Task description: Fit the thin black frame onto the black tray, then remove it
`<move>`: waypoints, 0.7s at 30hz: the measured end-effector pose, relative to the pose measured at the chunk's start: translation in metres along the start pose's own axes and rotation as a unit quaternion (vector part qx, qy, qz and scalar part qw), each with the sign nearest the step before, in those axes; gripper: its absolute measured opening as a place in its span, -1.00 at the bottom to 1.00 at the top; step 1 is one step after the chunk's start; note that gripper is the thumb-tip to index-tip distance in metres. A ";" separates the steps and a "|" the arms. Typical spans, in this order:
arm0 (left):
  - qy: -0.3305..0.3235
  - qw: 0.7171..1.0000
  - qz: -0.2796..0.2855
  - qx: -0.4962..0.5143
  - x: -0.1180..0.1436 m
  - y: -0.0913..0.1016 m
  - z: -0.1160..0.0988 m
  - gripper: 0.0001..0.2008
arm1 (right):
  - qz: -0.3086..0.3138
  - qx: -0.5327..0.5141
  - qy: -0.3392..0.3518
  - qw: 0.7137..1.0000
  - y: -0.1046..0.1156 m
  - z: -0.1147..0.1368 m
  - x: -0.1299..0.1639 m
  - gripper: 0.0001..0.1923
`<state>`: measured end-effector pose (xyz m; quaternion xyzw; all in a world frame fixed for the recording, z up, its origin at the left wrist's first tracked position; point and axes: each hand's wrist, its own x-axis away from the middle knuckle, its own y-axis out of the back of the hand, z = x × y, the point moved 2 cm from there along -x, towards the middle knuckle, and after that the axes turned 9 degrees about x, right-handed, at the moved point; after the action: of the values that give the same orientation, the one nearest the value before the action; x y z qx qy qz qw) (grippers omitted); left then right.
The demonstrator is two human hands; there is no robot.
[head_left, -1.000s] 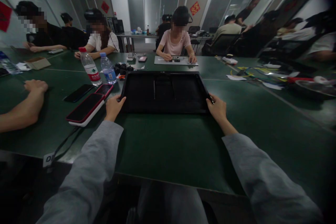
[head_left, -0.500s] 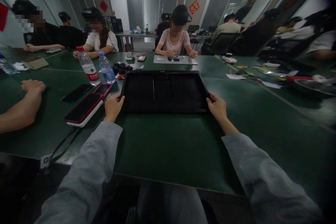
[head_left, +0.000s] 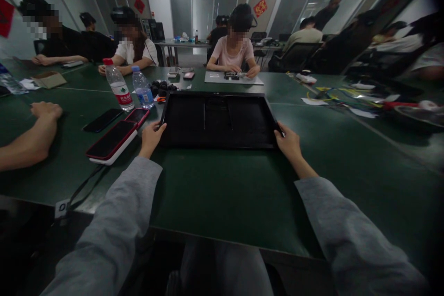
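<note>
A long green table (head_left: 222,194) carries the work. On it, straight ahead of the seated person, lies a flat black panel (head_left: 218,120), face dark, square to the table edge. The left hand (head_left: 151,138) grips the panel's near left corner, fingers curled over its edge. The right hand (head_left: 287,141) clasps the near right corner likewise. Just left of the panel lies a red-cased tablet (head_left: 113,141), with two water bottles (head_left: 120,90) standing beyond it.
</note>
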<state>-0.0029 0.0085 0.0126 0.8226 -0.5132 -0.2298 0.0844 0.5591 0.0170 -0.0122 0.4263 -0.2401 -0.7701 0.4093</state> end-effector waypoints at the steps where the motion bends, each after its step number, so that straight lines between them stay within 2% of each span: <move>1: 0.009 1.000 -0.006 0.012 -0.001 0.000 0.001 -0.58 | 0.007 -0.003 0.006 1.000 0.000 -0.001 0.000 -0.41; 4: 0.022 1.000 -0.010 0.003 -0.003 0.000 0.004 -0.56 | 0.029 0.004 0.020 0.999 0.001 -0.003 0.000 -0.37; 6: 0.016 0.999 0.003 -0.045 -0.001 0.000 0.004 -0.56 | 0.028 0.036 0.017 0.999 0.003 -0.001 0.002 -0.35; 9: -0.017 0.991 0.007 -0.130 0.004 -0.001 -0.001 -0.56 | -0.022 0.109 0.029 0.993 0.011 0.012 0.007 -0.33; 11: -0.060 0.985 -0.010 -0.161 0.008 -0.003 -0.006 -0.53 | -0.066 0.149 0.055 0.985 0.016 0.026 0.013 -0.34; 13: -0.106 0.978 -0.029 -0.177 0.012 -0.006 -0.014 -0.47 | -0.084 0.174 0.091 0.977 0.018 0.044 0.020 -0.33; 16: -0.155 0.967 -0.022 -0.200 0.018 -0.012 -0.025 -0.40 | -0.055 0.198 0.151 0.967 0.010 0.070 0.033 -0.27; 21: -0.196 0.948 0.079 -0.239 0.032 -0.021 -0.038 -0.28 | 0.037 0.219 0.207 0.953 -0.009 0.092 0.049 -0.17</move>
<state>0.0432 -0.0134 0.0288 0.6739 -0.5130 -0.4952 0.1939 0.4622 -0.0164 0.0064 0.6461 -0.3286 -0.5780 0.3749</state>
